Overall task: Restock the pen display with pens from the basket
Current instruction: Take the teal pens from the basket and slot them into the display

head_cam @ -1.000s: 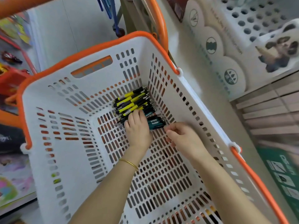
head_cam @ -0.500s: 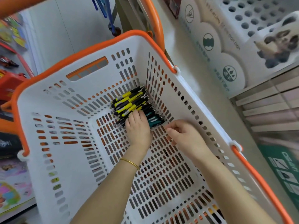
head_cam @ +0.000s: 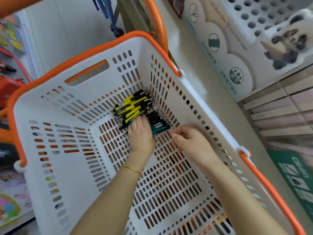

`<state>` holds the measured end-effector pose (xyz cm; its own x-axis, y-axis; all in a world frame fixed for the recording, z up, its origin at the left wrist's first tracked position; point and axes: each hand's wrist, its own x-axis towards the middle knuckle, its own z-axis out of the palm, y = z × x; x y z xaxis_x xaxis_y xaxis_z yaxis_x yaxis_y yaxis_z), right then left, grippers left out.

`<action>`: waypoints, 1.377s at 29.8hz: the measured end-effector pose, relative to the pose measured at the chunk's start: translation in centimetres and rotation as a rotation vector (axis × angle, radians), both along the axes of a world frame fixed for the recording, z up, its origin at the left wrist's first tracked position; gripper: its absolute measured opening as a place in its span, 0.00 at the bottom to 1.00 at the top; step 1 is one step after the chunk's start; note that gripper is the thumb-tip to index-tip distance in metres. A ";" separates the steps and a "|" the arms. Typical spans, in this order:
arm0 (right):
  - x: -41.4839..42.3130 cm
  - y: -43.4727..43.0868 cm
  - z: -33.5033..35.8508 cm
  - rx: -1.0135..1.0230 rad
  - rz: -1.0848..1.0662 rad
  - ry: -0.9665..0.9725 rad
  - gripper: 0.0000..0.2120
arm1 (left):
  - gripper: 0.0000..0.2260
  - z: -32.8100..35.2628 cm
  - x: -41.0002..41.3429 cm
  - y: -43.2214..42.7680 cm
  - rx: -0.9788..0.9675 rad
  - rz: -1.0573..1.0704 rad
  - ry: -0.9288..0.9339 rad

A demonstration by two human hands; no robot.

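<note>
As both my hands are down inside the basket (head_cam: pixel 76 184), the pens (head_cam: pixel 144 109) are recorded in one heap on its floor, in the far right corner, close against the slotted wall. At the far side of the heap lie the yellow-and-black pens (head_cam: pixel 130 106); the teal pens (head_cam: pixel 159 127) lie nearest me. My left hand (head_cam: pixel 141 134) lies palm down on the heap, fingers straight and close together, tips on the barrels. A gold bangle (head_cam: pixel 132 169) sits on that wrist. My right hand (head_cam: pixel 191 143) is just beside the ends of the teal pens, fingers curled, thumb toward forefinger; whether it pinches anything I cannot tell. The pen display (head_cam: pixel 243 22), a white board of round holes, stands outside the basket, beyond it to the right, and bears a panda picture (head_cam: pixel 288 46).
</note>
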<state>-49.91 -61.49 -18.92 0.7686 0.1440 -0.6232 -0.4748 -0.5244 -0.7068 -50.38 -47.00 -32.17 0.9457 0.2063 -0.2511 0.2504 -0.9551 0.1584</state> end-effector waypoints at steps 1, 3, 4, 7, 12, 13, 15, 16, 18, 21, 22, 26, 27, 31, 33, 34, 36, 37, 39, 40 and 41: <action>0.0 0.0 0.0 0.001 -0.001 0.000 0.05 | 0.38 0.0 0.0 0.0 -0.004 -0.003 0.015; 0.0 0.0 0.0 -0.001 0.001 0.002 0.05 | 0.38 -0.1 0.0 0.2 0.001 -0.003 0.019; 0.1 0.0 -0.1 -0.004 0.004 0.001 0.05 | 0.37 -0.1 0.0 0.3 0.002 -0.001 0.019; 0.1 -0.1 -0.1 -0.001 -0.001 -0.002 0.04 | 0.36 0.0 -0.1 0.2 -0.008 0.000 0.015; 0.1 -0.1 -0.2 -0.007 0.002 -0.013 0.04 | 0.35 0.2 0.3 0.1 -0.044 0.042 0.043; 0.1 -0.1 -0.3 -0.008 0.004 -0.017 0.04 | 0.35 0.3 0.4 0.2 -0.041 0.035 0.047; 0.1 -0.1 -0.2 -0.008 0.005 -0.020 0.05 | 0.34 0.4 0.7 0.5 -0.032 0.021 0.036; 0.1 -0.1 -0.2 -0.007 0.004 -0.022 0.05 | 0.34 0.4 0.8 0.6 -0.027 0.018 0.024; 0.1 -0.2 -0.1 -0.002 0.002 -0.028 0.05 | 0.34 0.2 0.7 0.7 -0.004 0.006 0.001; 0.1 -0.1 -0.1 -0.001 0.004 -0.033 0.05 | 0.32 -0.3 0.3 0.6 -0.005 0.004 -0.040; 0.1 -0.1 0.0 0.000 0.005 -0.034 0.05 | 0.31 -0.3 0.2 0.5 -0.013 0.003 -0.037; 0.2 -0.1 -0.1 0.001 0.003 -0.036 0.06 | 0.35 0.0 0.2 0.2 -0.039 0.015 0.022; 0.2 -0.1 0.0 0.002 0.003 -0.036 0.06 | 0.36 0.0 0.2 0.2 -0.045 0.021 0.029; 0.2 -0.1 0.0 0.006 -0.001 -0.034 0.06 | 0.39 0.0 -0.2 0.0 -0.065 0.026 0.015; 0.2 -0.2 -0.1 0.019 -0.009 -0.029 0.06 | 0.39 -0.1 -0.1 0.1 -0.060 0.018 0.022; 0.2 -0.2 0.0 0.028 -0.012 -0.026 0.06 | 0.40 -0.1 0.0 0.2 -0.058 0.013 0.024; 0.2 -0.2 0.0 0.040 -0.014 -0.026 0.06 | 0.41 -0.1 0.3 0.4 -0.054 0.006 0.024; 0.2 -0.2 0.0 0.041 -0.013 -0.026 0.06 | 0.41 -0.1 0.4 0.5 -0.050 0.003 0.025; 0.2 -0.2 0.0 0.041 -0.011 -0.026 0.06 | 0.41 0.0 0.4 0.6 -0.039 -0.007 0.032; 0.2 -0.2 0.0 0.041 -0.010 -0.026 0.06 | 0.41 0.0 0.4 0.6 -0.033 -0.014 0.037; 0.2 -0.1 0.0 0.039 -0.008 -0.028 0.06 | 0.41 0.0 0.3 0.5 -0.030 -0.021 0.039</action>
<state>-49.68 -61.63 -18.93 0.7869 0.1616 -0.5955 -0.4586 -0.4927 -0.7396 -50.06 -46.45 -32.18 0.9390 0.1783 -0.2939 0.2370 -0.9552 0.1774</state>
